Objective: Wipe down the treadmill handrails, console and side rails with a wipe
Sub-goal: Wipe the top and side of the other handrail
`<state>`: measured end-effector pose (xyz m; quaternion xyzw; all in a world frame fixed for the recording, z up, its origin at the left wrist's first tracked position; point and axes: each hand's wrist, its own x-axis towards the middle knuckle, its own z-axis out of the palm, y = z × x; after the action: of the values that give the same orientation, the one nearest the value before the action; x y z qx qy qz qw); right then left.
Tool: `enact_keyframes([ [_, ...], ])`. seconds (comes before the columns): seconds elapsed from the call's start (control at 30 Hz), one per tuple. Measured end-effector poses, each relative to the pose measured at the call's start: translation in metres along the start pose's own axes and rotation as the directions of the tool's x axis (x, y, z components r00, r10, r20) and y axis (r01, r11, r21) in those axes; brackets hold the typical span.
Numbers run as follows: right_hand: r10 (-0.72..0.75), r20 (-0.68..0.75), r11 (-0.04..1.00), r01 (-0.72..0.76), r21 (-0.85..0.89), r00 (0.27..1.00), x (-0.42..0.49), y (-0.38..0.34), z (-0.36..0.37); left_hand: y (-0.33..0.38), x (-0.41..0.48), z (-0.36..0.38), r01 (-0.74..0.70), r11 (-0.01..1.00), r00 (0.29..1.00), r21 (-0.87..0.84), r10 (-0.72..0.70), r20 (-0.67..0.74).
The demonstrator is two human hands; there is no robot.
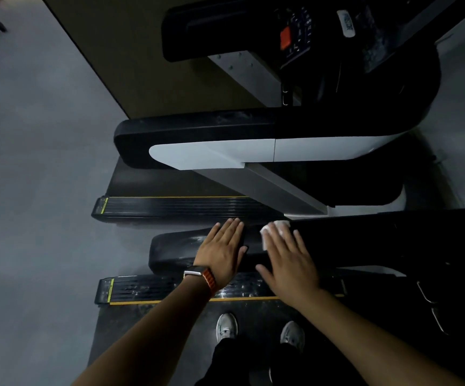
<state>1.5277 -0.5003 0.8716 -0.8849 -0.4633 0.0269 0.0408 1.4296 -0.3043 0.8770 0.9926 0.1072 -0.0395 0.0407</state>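
Right hand: the right hand (287, 260) lay flat, palm down, on the near handrail (175, 252), its fingers (274, 240) straight and slightly spread, curled round nothing.
Wipe: the white wipe (280, 227) was pinned between those fingers and the top of the handrail. Most of it was hidden under them, with a crumpled edge showing past the fingertips and along the forefinger side.
Left hand: the left hand (221, 252) rested flat on the same handrail, just beside the right hand and apart from the wipe. Its fingers (231, 229) were straight and close together, holding nothing.
Wrist: a watch (198, 274) with an orange band sat on the left wrist.
Near side rail: the near side rail (148, 288), black and ribbed with a yellow edge, ran below both hands and bore pale specks.
Far side rail: the far side rail (170, 207) lay beyond the hands, alike in look.
Far handrail: the far handrail (198, 129), black above and white below, stood well apart from the hands.
Console: the console (295, 37) was blurred at the top, with an orange-red button (285, 37) on it.
Feet: two pale shoes (226, 327) stood between the forearms.
Floor: a grey floor (31, 190) spread to the left.
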Motion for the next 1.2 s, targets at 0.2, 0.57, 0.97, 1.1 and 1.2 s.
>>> enact_keyframes([
  [0.2, -0.051, -0.042, 0.994, 0.047, -0.1, 0.998, -0.025, 0.014, 0.008, -0.007, 0.003, 0.003, -0.051, 0.999, 0.999, 0.0, 0.051, 0.015],
  [0.57, 0.045, -0.043, 0.985, -0.051, -0.162, 0.998, -0.042, 0.009, 0.011, -0.004, 0.001, 0.008, -0.043, 0.999, 0.999, -0.028, 0.042, -0.03],
  [0.97, 0.177, -0.03, 0.976, -0.18, -0.121, 0.984, -0.028, -0.017, 0.006, -0.007, 0.0, 0.006, -0.084, 0.994, 0.995, -0.074, 0.08, -0.05],
  [1.1, 0.01, 0.017, 0.992, -0.008, -0.126, 1.0, -0.016, -0.03, 0.007, -0.015, -0.004, 0.006, -0.109, 0.99, 0.993, -0.086, 0.106, -0.043],
  [1.2, 0.135, -0.011, 0.985, -0.136, -0.108, 0.991, -0.009, -0.017, -0.006, -0.025, -0.01, 0.004, -0.103, 0.991, 0.994, -0.079, 0.1, -0.049],
])
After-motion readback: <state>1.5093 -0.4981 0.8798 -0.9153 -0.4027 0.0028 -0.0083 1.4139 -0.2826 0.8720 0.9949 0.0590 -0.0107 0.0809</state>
